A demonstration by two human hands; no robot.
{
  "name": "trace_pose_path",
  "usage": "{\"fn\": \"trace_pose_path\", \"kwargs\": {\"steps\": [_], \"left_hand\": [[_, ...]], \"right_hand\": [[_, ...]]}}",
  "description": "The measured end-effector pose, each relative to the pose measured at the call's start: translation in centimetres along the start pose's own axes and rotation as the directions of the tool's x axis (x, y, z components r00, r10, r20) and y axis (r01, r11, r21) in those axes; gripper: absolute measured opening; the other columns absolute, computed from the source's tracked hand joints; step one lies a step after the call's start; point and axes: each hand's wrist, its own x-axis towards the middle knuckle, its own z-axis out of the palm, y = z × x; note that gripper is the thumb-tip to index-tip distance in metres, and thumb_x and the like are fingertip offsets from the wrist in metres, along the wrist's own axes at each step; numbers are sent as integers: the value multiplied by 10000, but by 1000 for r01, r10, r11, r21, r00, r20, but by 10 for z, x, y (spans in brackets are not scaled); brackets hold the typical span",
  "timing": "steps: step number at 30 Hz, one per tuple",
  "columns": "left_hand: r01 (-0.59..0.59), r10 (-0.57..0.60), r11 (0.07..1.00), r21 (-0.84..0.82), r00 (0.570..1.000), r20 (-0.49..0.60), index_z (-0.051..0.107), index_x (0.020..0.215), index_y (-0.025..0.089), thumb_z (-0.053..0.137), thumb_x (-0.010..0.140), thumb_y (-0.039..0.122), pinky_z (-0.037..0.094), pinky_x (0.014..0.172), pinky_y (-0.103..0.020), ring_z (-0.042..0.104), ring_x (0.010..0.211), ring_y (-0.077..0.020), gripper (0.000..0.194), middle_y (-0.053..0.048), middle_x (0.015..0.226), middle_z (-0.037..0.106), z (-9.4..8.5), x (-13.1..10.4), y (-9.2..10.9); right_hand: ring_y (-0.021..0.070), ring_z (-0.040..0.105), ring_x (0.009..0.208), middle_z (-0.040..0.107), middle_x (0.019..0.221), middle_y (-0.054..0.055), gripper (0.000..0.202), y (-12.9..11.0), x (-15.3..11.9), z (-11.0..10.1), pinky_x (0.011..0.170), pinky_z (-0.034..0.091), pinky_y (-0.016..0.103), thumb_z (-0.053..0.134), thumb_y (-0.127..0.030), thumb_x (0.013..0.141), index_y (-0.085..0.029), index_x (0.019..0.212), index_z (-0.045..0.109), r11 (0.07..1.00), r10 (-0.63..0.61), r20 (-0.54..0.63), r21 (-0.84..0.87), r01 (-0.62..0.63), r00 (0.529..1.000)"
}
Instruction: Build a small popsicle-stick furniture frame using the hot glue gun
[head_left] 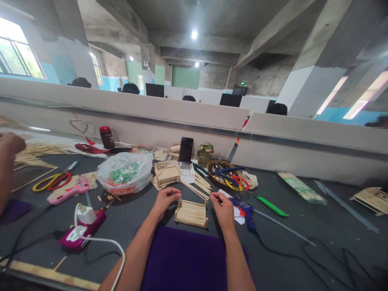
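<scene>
A small structure of pale wooden sticks (191, 213), with a slatted floor and low sides, sits on the dark table just beyond a purple cloth (184, 258). My left hand (168, 199) is at its upper left corner, fingers pinched together; anything between the fingertips is too small to make out. On the other side, my right hand (223, 204) is near the upper right corner, its thumb and fingertips closed together, their contents also unclear. Loose sticks (197, 186) lie behind the structure. A second stick structure (167, 173) stands farther back on the left.
A plastic bag (124, 173), pink glue gun (71, 192), scissors (53, 182) and power strip (83, 230) are on the left. Rightward lie a basket (216, 178), blue glue gun (249, 214) and green-handled tool (273, 206). A phone (186, 150) stands behind. Another person's arm (7, 169) is far left.
</scene>
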Motion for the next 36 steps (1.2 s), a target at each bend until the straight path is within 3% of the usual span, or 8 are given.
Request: {"fn": "trace_pose_path", "kwargs": {"steps": [13, 36], "left_hand": [[30, -31, 1000, -7, 999, -24, 698, 774, 120, 715, 621, 428, 351, 501, -209, 485, 528, -99, 344, -24, 626, 639, 5, 3, -2], [38, -39, 997, -70, 999, -18, 701, 821, 123, 708, 652, 437, 344, 518, -198, 464, 552, -86, 357, -18, 664, 626, 6, 6, -9]], "right_hand": [[165, 532, 635, 669, 796, 45, 288, -1, -3, 3, 641, 426, 275, 522, -420, 795, -181, 836, 676, 1000, -4, 23, -28, 5, 1000], [164, 537, 639, 674, 791, 37, 284, 1, -6, 4, 645, 421, 274, 524, -426, 790, -188, 828, 674, 999, -5, 32, -37, 6, 999]]}}
